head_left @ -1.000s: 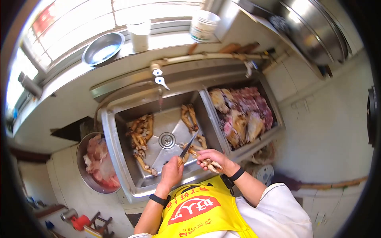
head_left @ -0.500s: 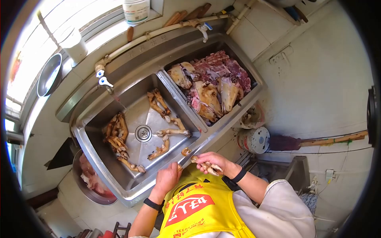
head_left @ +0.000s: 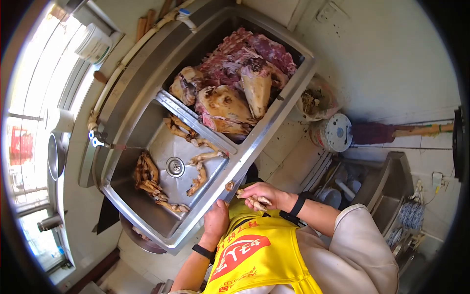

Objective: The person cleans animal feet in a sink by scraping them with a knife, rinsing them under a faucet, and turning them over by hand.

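Just beyond the sink's front rim (head_left: 211, 203), my right hand (head_left: 264, 195) is closed around an animal foot (head_left: 258, 202), whose pale end sticks out below the fingers. Beside it my left hand (head_left: 217, 221) is a fist near the rim; what it grips is mostly hidden. A small brown piece (head_left: 229, 186) shows at the rim between the hands. Several browned feet lie in the left basin (head_left: 161, 139), a pile (head_left: 147, 174) at its left and others to the right of the drain (head_left: 175, 167). The right basin holds animal heads (head_left: 226, 105) and red meat (head_left: 235, 51).
Taps (head_left: 96, 139) and a pipe (head_left: 115, 78) run along the wall behind the sink. To the right stand a bag of scraps (head_left: 318, 100), a white-lidded bucket (head_left: 338, 133) and a second metal sink (head_left: 387, 181). A metal bowl (head_left: 128, 228) is partly under the left side.
The view has turned and shifted, so the sink appears tilted more steeply and more of the right-hand sink shows. Both hands keep nearly the same pose, with the foot still in my right hand.
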Motion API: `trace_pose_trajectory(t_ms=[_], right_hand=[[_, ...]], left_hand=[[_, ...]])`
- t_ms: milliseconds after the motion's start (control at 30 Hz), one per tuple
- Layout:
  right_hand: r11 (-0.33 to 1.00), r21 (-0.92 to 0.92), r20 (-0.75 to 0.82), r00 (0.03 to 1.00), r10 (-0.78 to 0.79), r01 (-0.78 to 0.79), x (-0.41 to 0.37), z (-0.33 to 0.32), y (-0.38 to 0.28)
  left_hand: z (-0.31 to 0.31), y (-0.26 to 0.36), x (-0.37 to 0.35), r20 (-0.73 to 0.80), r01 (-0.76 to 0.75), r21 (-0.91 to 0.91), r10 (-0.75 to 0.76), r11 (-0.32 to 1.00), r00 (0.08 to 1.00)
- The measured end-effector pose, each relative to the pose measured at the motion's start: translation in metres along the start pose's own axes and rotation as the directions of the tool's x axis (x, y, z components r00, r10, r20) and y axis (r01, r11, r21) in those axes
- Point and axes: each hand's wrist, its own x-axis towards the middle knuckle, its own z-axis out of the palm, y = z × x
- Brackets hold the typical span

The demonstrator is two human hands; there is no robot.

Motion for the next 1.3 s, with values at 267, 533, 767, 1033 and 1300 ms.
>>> trace_pose_trajectory(t_ms=[267, 533, 767, 1033, 1300], right_hand=[[0.952, 0.270, 0.111, 0.977, -0.180, 0.144, 0.001, -0.004, 0.025], [0.924, 0.278, -0.058, 0.965, -0.257, 0.263, -0.001, 0.018, 0.046], [0.889, 0.340, -0.126, 0.952, -0.280, 0.307, 0.005, 0.038, 0.068], [0.886, 0.306, -0.192, 0.934, -0.303, 0.350, 0.009, 0.033, 0.072], [0.910, 0.131, -0.202, 0.909, -0.364, 0.394, 0.017, 0.044, 0.074]], left_hand=[[-0.026, -0.007, 0.008, 0.099, -0.085, 0.246, 0.062, 0.966, 0.993], [-0.020, -0.010, 0.033, 0.087, -0.226, 0.314, 0.209, 0.922, 0.974], [-0.032, -0.051, 0.011, 0.067, -0.277, 0.253, 0.269, 0.927, 0.961], [-0.029, -0.046, 0.023, 0.027, -0.292, 0.262, 0.296, 0.920, 0.955], [-0.020, -0.037, 0.034, 0.049, -0.300, 0.202, 0.296, 0.932, 0.954]])
